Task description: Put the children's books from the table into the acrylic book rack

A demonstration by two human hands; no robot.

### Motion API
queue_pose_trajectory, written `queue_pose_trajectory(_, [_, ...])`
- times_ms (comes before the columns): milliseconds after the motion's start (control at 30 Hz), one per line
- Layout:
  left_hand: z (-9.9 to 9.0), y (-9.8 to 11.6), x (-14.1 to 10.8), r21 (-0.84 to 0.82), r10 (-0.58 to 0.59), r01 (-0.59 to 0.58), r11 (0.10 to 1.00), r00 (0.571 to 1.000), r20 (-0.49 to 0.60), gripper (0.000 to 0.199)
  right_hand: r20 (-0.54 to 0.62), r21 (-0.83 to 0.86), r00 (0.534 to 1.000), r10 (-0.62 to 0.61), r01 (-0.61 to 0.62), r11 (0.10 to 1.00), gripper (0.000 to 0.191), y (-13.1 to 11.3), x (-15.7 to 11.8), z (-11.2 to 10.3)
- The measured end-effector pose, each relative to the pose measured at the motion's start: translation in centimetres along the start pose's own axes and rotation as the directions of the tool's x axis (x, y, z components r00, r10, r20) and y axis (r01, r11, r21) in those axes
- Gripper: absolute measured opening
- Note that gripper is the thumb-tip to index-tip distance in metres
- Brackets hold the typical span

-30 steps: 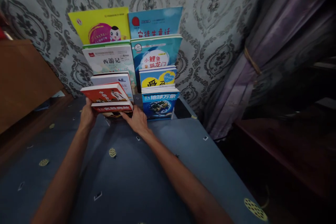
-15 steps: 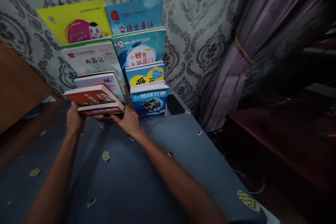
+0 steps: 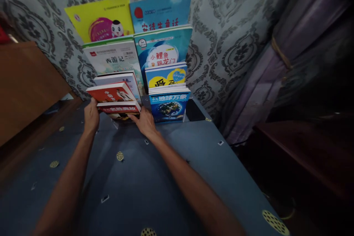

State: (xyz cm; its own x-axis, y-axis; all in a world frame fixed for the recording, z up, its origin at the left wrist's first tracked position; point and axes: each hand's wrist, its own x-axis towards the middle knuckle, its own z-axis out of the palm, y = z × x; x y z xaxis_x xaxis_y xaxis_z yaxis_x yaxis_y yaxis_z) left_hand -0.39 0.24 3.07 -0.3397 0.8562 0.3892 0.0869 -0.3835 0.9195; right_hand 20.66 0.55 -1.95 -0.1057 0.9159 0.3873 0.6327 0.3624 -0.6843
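Note:
My left hand grips the left edge of a dark-red book at the front of the left row. On the opposite edge my right hand is closed, its thumb lying across the front cover. Just behind leans a red book, and then a pale lilac book. Farther back in the row stand a light-coloured book and a yellow one. A blue book with a globe picture fronts the row to the right, close to my right hand.
Behind the globe book are a blue-and-yellow book, a teal book and a tall blue book. A dark flat piece lies beside them on the blue tablecloth. Patterned wall backs the rows; a tied curtain hangs right.
The view has swung a little left, so the books and both arms appear farther right. Both hands keep their hold on the dark-red book, which stays at the front of the left row.

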Motion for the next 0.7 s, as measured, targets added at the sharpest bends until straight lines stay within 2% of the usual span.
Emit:
queue_pose_trajectory(67, [-0.6, -0.2, -0.6, -0.056, 0.025, -0.027, 0.998, 0.999, -0.040, 0.053, 0.011, -0.008, 1.000, 0.002, -0.002, 1.000, 0.057, 0.0, 0.1, 0.1])
queue_pose_trajectory(167, [-1.2, -0.7, -1.4, -0.102, 0.047, -0.037, 0.994, 0.994, 0.103, 0.056, 0.030, -0.009, 0.999, 0.021, -0.021, 1.000, 0.054, 0.0, 0.2, 0.2])
queue_pose_trajectory(267, [-1.2, -1.3, -1.5, 0.069, 0.159, -0.175, 0.982, 0.968, 0.195, 0.056, 0.027, -0.004, 0.999, 0.036, -0.036, 0.999, 0.052, 0.0, 0.3, 0.2])
queue_pose_trajectory(367, [-0.5, -1.4, -0.8, 0.256, 0.287, -0.326, 0.910, 0.941, 0.179, 0.054, 0.011, 0.022, 0.999, 0.033, -0.033, 0.999, 0.050, 0.2, 0.5, 0.4])
queue_pose_trajectory(433, [0.1, -1.3, -0.2, 0.332, 0.326, -0.373, 0.866, 0.926, 0.191, 0.054, -0.010, 0.055, 0.999, 0.034, -0.034, 0.998, 0.050, 0.3, 0.7, 0.6])
queue_pose_trajectory(567, [0.6, -0.8, 0.3, 0.408, 0.321, -0.403, 0.819, 0.912, 0.257, 0.056, -0.081, 0.082, 0.997, 0.018, -0.011, 0.997, 0.051, 0.6, 1.0, 0.8])
queue_pose_trajectory(700, [0.3, -0.5, 0.3, 0.476, 0.273, -0.376, 0.795, 0.922, 0.273, 0.061, -0.123, 0.062, 0.992, -0.005, 0.013, 0.998, 0.051, 0.7, 0.9, 0.8])
